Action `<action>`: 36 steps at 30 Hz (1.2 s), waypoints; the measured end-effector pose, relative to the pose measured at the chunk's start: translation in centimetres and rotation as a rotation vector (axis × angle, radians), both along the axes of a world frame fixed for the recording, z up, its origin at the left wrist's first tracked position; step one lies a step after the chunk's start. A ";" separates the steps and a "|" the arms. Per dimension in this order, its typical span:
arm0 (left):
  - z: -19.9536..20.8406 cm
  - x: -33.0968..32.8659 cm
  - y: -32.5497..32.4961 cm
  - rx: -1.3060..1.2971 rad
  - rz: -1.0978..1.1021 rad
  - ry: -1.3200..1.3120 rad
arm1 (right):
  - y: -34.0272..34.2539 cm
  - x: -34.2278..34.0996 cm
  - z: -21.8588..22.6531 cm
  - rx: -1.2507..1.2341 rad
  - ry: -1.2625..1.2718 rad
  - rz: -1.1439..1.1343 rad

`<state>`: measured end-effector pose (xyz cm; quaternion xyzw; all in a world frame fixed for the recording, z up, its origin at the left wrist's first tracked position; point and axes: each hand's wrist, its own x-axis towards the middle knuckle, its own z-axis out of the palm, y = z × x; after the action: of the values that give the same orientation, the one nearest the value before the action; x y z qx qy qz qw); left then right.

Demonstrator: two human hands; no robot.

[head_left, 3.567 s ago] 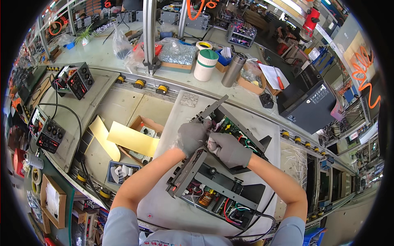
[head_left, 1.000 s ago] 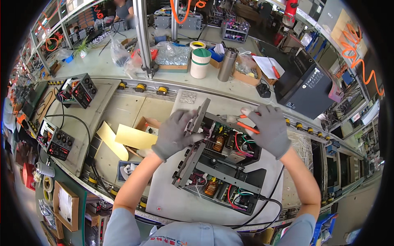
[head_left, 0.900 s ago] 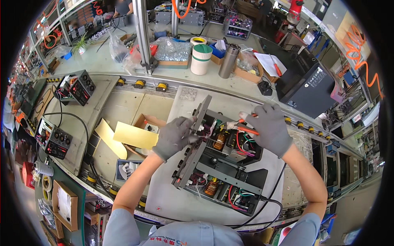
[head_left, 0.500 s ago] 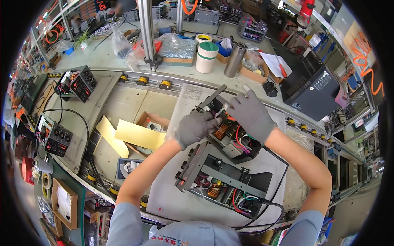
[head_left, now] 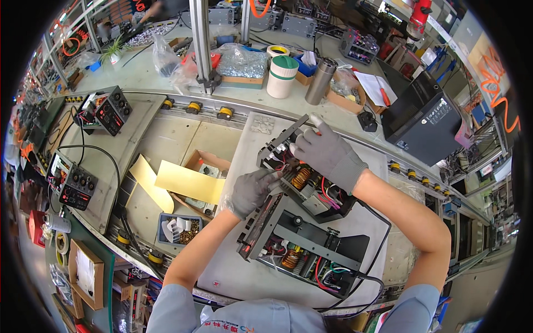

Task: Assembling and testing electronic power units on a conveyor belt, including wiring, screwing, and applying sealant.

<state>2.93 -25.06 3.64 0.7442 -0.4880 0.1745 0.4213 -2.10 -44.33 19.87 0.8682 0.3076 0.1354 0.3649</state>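
Observation:
An uncovered black electronic unit (head_left: 316, 197) with a copper coil (head_left: 301, 177) and coloured wires lies on the pale board. Over its far side is my right hand (head_left: 332, 158), grey-gloved, fingers bent down beside the front panel (head_left: 284, 139); what its fingertips grip is hidden. My left hand (head_left: 252, 191), gloved too, is at the near end of that panel, its fingers drawn together near the inner wires. Whatever they pinch is too small to make out. Nearer to me sits a second uncovered unit (head_left: 311, 236) of the same kind, with a grey bar across its top.
Left of the board are yellow sheets (head_left: 189, 182), a cardboard box (head_left: 208, 161) and a blue bin (head_left: 165, 227) of small brass-coloured parts. Two more units (head_left: 105, 114) stand farther left. A black cable (head_left: 383, 244) loops at the right. Behind stand a steel flask (head_left: 321, 83) and white canister (head_left: 282, 80).
My left hand has drawn back toward me and left, uncovering the coil and the blue bin. My right hand has shifted slightly left, closer to the front panel.

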 end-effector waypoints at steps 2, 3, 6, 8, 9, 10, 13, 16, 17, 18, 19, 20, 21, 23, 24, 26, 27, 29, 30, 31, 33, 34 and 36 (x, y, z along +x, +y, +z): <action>0.0 0.1 0.0 0.007 0.003 0.005 | 0.0 0.2 -0.3 -0.011 -0.001 0.010; 0.1 0.1 0.1 0.023 0.005 0.019 | 0.0 0.5 -0.6 -0.031 -0.003 0.011; 0.8 -0.1 0.2 0.036 0.000 0.024 | 0.7 0.3 -0.2 -0.068 0.007 0.009; 1.4 -0.3 0.2 0.025 -0.005 0.007 | 0.9 0.2 -0.2 -0.091 0.009 0.005; 1.3 -0.7 0.7 0.050 0.014 0.019 | 0.8 0.3 -1.1 -0.026 0.048 0.007; 1.4 -0.8 0.7 0.066 0.027 0.023 | 0.5 0.4 -1.5 0.031 0.077 0.002; 0.6 -1.3 0.8 -0.084 0.038 0.192 | 1.6 -0.1 -1.8 0.007 0.135 -0.093; -0.7 -0.6 -0.4 -0.199 -0.011 0.568 | 1.5 -0.8 -2.0 -0.018 0.150 -0.167; -1.2 -0.8 -0.3 -0.281 -0.056 0.933 | 1.6 -1.0 -2.1 -0.015 0.160 -0.163; -1.8 -0.6 -0.7 -0.401 -0.114 1.010 | 1.4 -0.9 -2.1 0.006 0.156 -0.187; -1.8 -0.1 -0.4 -0.371 -0.060 0.953 | 1.2 -1.0 -2.4 0.031 0.165 -0.209; -0.1 -0.3 0.0 -0.412 0.021 0.968 | 0.9 -1.6 -2.3 0.090 0.180 -0.193; 0.2 0.1 1.0 -0.481 0.001 0.948 | 0.8 -2.4 -1.6 0.152 0.201 -0.166; 3.3 0.1 4.1 -0.431 -0.087 0.893 | 1.0 -5.2 1.9 0.361 0.211 -0.191; 6.6 -2.2 5.0 -0.560 -0.169 1.000 | 1.2 -7.0 3.7 0.403 0.165 -0.193; 9.2 -5.5 7.6 -0.531 -0.168 0.928 | 1.7 -10.2 6.3 0.437 0.116 -0.193; 9.3 -7.3 9.2 -0.377 -0.086 0.851 | 2.3 -11.9 7.3 0.467 0.120 -0.191; 6.5 -11.1 11.1 -0.318 -0.069 0.415 | 4.1 -14.2 7.3 0.503 0.128 -0.160; 7.4 -13.4 11.4 -0.141 -0.057 0.266 | 5.0 -15.3 6.8 0.437 0.155 -0.163; 8.5 -15.6 11.0 0.036 -0.049 0.115 | 5.8 -16.0 6.4 0.372 0.179 -0.168; 7.5 -18.9 9.7 0.211 -0.007 0.166 | 7.2 -16.8 5.4 0.376 0.208 -0.097; 6.1 -19.8 9.1 0.228 0.006 0.173 | 7.7 -17.0 4.7 0.265 0.150 -0.069; 4.1 -20.8 9.4 0.241 0.027 0.177 | 8.7 -17.0 3.8 0.135 0.101 -0.004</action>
<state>-17.88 -15.66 7.77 0.8085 -0.4563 0.0538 0.3678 -19.09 -35.61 23.72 0.8973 0.3139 0.1111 0.2899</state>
